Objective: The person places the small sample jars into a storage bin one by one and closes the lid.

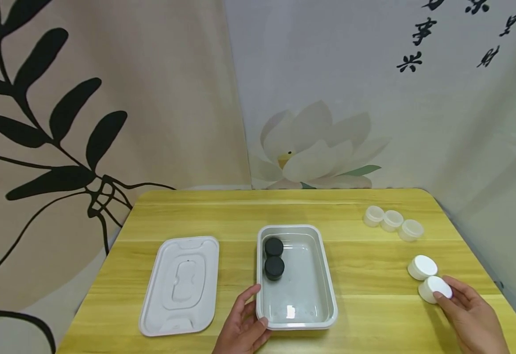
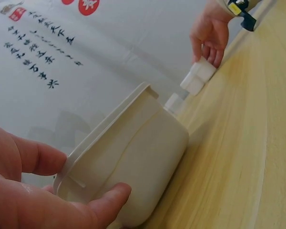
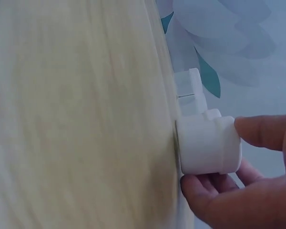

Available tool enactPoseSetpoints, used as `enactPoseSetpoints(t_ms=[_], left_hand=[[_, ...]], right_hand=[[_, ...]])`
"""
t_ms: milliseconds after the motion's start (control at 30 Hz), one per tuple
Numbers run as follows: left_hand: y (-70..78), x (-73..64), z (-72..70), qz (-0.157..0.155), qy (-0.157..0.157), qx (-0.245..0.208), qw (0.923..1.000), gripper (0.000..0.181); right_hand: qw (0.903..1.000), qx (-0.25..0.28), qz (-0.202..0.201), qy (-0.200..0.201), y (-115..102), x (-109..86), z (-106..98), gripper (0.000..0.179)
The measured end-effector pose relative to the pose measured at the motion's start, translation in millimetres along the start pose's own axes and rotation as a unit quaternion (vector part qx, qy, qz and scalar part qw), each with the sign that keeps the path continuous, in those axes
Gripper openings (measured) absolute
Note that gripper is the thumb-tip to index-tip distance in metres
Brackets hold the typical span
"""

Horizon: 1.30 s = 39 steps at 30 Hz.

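Observation:
My left hand (image 1: 243, 327) grips the near left corner of a white plastic box (image 1: 331, 300), fingers at its left rim and thumb at the near end. Two black-lidded jars (image 1: 274, 268) stand one behind the other along the box's left side. Over at the right, my right hand (image 1: 476, 314) holds a small white jar (image 1: 434, 289) between thumb and fingers. The right wrist view shows this jar (image 3: 207, 145) with its base right at the tabletop. Another white jar (image 1: 423, 267) stands just behind it.
A white lid (image 1: 187, 280) lies flat on the wooden table (image 1: 373, 319), left of the box. Three translucent jars (image 1: 391, 221) stand in a row at the back right. Printed curtains (image 1: 187, 98) hang behind the table.

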<state>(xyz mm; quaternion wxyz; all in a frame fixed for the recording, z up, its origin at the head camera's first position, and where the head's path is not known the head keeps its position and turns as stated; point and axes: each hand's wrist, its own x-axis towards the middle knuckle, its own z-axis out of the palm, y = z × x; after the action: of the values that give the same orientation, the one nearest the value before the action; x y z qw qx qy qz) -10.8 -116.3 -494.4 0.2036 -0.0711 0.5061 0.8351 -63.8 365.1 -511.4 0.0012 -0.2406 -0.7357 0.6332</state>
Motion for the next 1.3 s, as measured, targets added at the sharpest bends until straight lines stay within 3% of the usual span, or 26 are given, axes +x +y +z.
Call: enactPoseSetpoints(t_ms=[167, 233, 400, 667, 933, 1300], left_hand=[[1.1, 0.1, -0.7, -0.003, -0.008, -0.003, 1.0, 0.077], [1.7, 0.2, -1.1, -0.003, -0.013, -0.006, 0.9999, 0.078], [3.1, -0.1, -1.6, 0.002, -0.016, -0.001, 0.9999, 0.077], [1.9, -0.8, -1.7, 0.0, -0.003, 0.001, 1.0, 0.077], [0.8, -0.8, -1.6, -0.001, -0.003, 0.003, 1.0, 0.076], [-0.8, -0.3, -3.1, -0.004, -0.003, -0.001, 1.0, 0.076]], right_hand=[[0.9958, -0.075, 0.02, 0.049, -12.9, -5.7, -0.7, 0.048], [0.9973, -0.049, 0.015, 0.053, -18.7, -8.7, 0.3, 0.048], [0.9997, 0.015, -0.019, 0.005, -34.8, -19.4, 10.3, 0.053], [0.9905, 0.001, -0.107, -0.086, -72.5, -28.7, 55.8, 0.047], [0.9667, -0.105, -0.189, -0.137, -103.6, -29.6, 107.1, 0.053], [0.9583, -0.083, -0.191, -0.196, -119.4, -35.2, 160.1, 0.052]])
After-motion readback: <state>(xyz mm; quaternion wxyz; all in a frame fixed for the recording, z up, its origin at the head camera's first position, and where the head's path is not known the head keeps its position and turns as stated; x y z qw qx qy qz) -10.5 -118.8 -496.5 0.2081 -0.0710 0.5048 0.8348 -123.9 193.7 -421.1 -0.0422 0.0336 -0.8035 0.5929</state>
